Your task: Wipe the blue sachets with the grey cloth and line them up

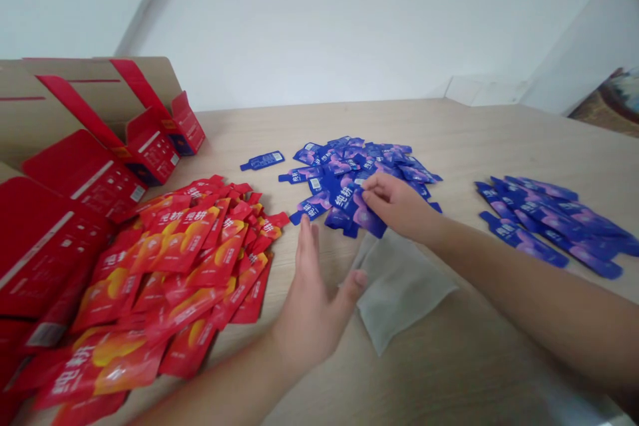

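My right hand is closed at the near side of a heap of blue-purple sachets, thumb and fingers pinching the edge of one blue sachet with white characters. My left hand is open, its fingers stretched forward and the thumb apart, with nothing in it. Its fingertips come close to another blue sachet at the heap's near left. Beneath my right wrist lies a flat, greyish translucent bag on the wooden table.
Red-orange sachets form a big pile on the left. Behind them stand open red cartons. A lone blue sachet lies left of the heap. More blue sachets lie in an overlapping stack on the right. A white wall stands behind.
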The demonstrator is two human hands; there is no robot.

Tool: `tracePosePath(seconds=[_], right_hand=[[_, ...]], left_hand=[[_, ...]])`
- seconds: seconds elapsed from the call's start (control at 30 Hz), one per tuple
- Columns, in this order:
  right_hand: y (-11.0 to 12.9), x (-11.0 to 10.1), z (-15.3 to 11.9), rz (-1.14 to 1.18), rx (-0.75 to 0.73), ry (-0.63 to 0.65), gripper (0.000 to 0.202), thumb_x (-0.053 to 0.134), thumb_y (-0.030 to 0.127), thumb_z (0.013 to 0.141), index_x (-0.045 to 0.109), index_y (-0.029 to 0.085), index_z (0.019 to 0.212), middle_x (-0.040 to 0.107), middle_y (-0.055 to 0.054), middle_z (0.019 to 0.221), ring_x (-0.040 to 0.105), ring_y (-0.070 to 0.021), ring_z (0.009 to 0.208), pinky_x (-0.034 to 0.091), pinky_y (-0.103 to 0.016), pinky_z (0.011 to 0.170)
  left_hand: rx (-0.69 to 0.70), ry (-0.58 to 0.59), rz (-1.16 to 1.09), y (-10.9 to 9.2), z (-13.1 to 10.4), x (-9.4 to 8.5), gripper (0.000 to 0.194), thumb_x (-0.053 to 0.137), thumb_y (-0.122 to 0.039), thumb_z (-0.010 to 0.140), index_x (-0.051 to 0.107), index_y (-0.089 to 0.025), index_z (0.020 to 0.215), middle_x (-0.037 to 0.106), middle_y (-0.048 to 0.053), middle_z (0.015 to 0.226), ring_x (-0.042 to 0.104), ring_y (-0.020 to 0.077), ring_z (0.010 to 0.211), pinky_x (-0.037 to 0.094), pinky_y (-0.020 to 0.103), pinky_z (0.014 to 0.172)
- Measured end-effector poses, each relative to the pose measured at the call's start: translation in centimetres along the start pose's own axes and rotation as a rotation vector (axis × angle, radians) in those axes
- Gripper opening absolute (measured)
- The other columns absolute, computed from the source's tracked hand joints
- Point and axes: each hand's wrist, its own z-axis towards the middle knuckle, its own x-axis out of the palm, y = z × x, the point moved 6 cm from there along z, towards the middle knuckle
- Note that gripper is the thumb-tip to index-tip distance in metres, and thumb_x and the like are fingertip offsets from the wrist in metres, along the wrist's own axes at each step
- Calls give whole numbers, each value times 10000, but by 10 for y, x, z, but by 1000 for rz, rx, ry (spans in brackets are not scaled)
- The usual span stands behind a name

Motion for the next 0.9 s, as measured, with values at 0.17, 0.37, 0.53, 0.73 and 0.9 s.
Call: tracePosePath(seconds=[0.17,0.37,0.53,0.73,0.9], right_hand=[[47,22,-55,394,-112,201,212,483,384,1115,617,238,1190,772,-64,1077,745,-212,945,604,-368,835],[23,15,-93,-88,-313,516,1111,910,624,771,399,224,1673,400,-224,1720,385,-451,1579,375,-636,1249],[18,24,-94,-230,-380,459,564,853,364,852,668,183,1353,705,-163,1347,616,-383,1314,448,-587,1179],[9,17,-75,-207,-176,379,415,665,65,834,667,181,1233,770,-126,1148,743,-311,1044,561,-403,884],[-3,6,-72,-79,-31,268,462,613,353,1032,564,233,1475,786,-125,1257,772,-318,1010,553,-397,840]], left_hand=[[-312,-47,-299,22,19,-6,526,703,-619,985,731,-162,1243,807,131,1153,797,331,1033,649,460,915],[-323,-188,-165,37,42,-38,429,698,-551,961,708,-184,1182,798,58,1051,773,248,896,622,356,822],[-271,-113,59,30,43,-32,375,794,-394,866,703,-197,1172,768,66,1049,751,291,964,596,429,911],[-40,-6,520,13,28,-22,832,651,-397,990,255,-161,1683,498,225,1612,519,400,1483,426,596,1199],[141,352,732,2,22,-11,1026,697,-687,928,276,-148,1692,372,224,1736,236,445,1649,216,660,1302]])
